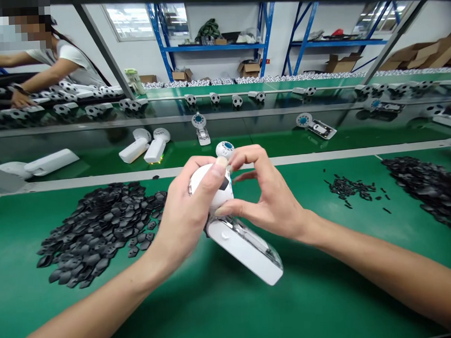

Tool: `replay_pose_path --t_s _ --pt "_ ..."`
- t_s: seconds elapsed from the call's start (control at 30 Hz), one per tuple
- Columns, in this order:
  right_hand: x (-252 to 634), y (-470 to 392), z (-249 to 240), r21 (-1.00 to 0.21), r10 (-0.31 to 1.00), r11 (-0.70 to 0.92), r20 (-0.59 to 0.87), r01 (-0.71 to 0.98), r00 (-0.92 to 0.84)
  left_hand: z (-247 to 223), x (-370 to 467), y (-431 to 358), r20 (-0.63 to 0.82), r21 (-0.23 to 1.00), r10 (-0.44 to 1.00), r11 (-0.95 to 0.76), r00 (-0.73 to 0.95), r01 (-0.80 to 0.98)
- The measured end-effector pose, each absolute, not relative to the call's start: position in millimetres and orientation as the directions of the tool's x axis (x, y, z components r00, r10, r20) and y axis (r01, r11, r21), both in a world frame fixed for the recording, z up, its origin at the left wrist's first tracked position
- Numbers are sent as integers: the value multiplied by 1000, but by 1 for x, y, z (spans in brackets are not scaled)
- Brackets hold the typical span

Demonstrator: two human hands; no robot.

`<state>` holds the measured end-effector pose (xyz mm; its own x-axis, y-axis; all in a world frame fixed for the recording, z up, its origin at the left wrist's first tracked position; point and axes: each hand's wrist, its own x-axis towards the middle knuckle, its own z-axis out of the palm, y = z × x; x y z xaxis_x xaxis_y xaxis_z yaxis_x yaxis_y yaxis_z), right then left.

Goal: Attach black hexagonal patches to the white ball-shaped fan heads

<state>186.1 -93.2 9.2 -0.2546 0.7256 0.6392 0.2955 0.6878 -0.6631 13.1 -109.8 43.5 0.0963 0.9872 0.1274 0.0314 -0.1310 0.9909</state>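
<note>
In front of me I hold a white handheld device (246, 250) with a ball-shaped head and a long handle that points down to the right. My left hand (191, 205) wraps the head, its thumb pressed near a black patch (224, 184) on the white shell. My right hand (269, 197) curves around the head's right side, thumb at its lower edge and bent fingers near its top. Whether those fingers pinch a small part is hidden. Just beyond my fingers shows another white round head (224, 149) with a blue centre.
Black angular pieces (101, 229) lie heaped at left, small black bits (349, 188) at right, and another black heap (428, 190) farther right. White devices (157, 144) rest on the green conveyor (246, 138) ahead. A co-worker (62, 61) reaches over football-patterned devices at far left.
</note>
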Motion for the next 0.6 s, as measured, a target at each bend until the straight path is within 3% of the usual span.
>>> replay_pose_path --t_s 0.13,0.23,0.3,0.47,0.6 --pt "188 -90 12 -895 760 441 415 -73 -500 35 15 -109 159 987 983 -155 89 -51" --pt "187 -91 11 -946 726 258 323 -194 -607 30 17 -110 198 980 978 -196 61 -35" --pt "185 -94 11 -946 735 255 325 -202 -595 29 17 -111 215 977 974 -214 67 -22" --pt "178 -107 13 -896 762 430 425 -110 -488 27 18 -117 290 955 955 -293 68 48" --pt "173 -114 11 -898 810 435 423 -66 -407 22 17 -120 345 926 930 -359 125 116"
